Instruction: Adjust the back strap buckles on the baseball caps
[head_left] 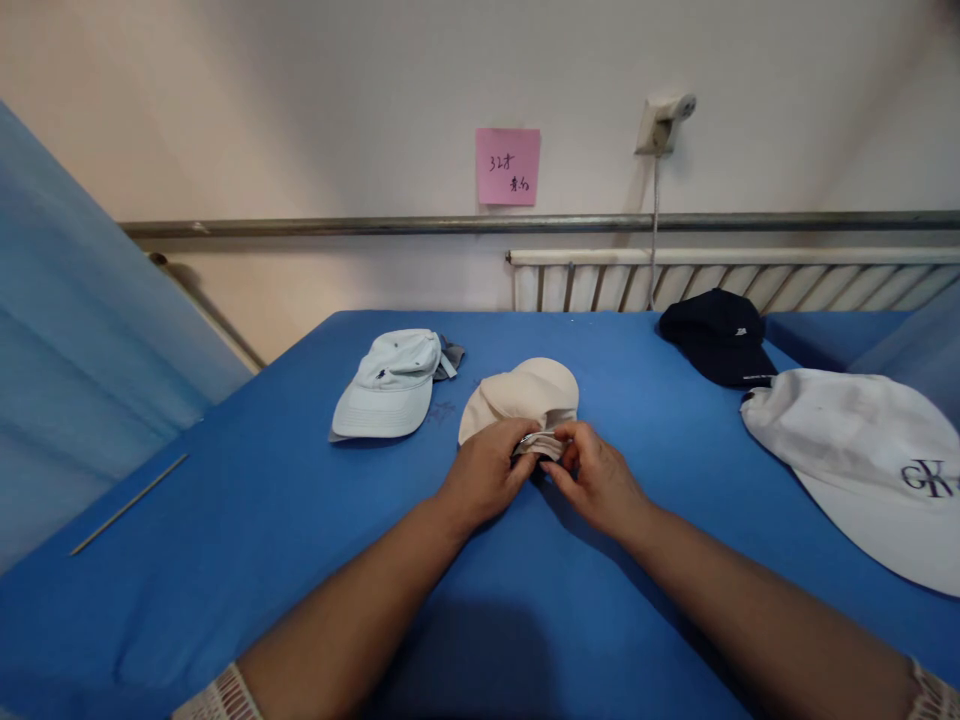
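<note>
A beige baseball cap [517, 396] lies in the middle of the blue-covered table, its brim pointing away from me. Both hands are at its back, where the adjusting strap and a small metal buckle show. My left hand [491, 470] pinches the strap's left side between thumb and fingers. From the right, my right hand [596, 480] grips the strap end with thumb and forefinger. The fingers partly cover the buckle, so how the strap runs through it cannot be made out.
A pale blue cap [394, 385] sits to the left, a dark navy cap [716, 335] at the back right, and a white cap [862, 440] with black letters nearer on the right. A thin stick [129, 505] lies far left. Behind are a radiator [720, 280] and wall rail [375, 226].
</note>
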